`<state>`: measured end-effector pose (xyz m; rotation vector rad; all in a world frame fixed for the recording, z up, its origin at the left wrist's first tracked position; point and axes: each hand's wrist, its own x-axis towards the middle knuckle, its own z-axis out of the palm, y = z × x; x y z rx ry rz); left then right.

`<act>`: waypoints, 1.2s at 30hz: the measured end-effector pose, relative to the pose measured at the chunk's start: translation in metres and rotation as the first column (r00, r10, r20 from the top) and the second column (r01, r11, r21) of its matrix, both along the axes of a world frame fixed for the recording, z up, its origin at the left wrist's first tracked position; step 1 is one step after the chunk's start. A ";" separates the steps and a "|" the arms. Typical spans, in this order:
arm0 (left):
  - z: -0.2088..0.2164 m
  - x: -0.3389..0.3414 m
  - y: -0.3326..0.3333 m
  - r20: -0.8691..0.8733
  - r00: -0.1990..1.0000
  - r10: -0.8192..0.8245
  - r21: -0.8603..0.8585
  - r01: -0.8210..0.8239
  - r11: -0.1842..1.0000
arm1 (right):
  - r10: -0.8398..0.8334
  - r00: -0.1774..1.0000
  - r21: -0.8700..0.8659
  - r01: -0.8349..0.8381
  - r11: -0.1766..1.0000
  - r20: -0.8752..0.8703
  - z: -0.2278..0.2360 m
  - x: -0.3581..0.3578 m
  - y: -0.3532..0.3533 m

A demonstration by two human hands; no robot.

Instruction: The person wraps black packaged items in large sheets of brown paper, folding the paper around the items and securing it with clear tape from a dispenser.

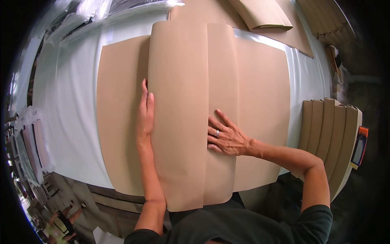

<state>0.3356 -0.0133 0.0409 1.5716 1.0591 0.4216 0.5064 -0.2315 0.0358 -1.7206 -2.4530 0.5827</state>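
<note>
Folded sheet [178, 122]: plain tan, smooth, matte, long and narrow, rounded bends down left and right sides, long axis pointing away from the person; overlapping flap's straight edge runs lengthwise, right of centre. Lies on top of a flat sheet [264, 101], same tan, wider, showing both sides, spread on the desk [69, 101]. Folded sheet's near end juts past the flat sheet's near edge.
</note>
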 end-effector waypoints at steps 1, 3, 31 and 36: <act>0.001 0.002 0.000 -0.011 1.000 -0.007 0.004 0.008 1.000 | -0.019 1.000 0.056 0.019 0.998 -0.003 0.000 0.000 0.000; 0.001 0.001 -0.005 -0.058 0.998 -0.003 0.059 0.007 0.998 | -0.001 1.000 0.041 0.000 0.999 0.018 0.001 0.000 0.002; -0.023 0.050 -0.048 -0.540 0.842 -0.002 0.743 0.478 0.469 | -0.540 0.755 0.133 0.619 0.774 -0.373 -0.015 -0.047 -0.078; -0.022 0.045 -0.050 -0.595 0.803 0.033 0.726 0.520 0.451 | -0.743 0.044 -0.422 0.800 0.427 -0.668 -0.019 -0.083 -0.095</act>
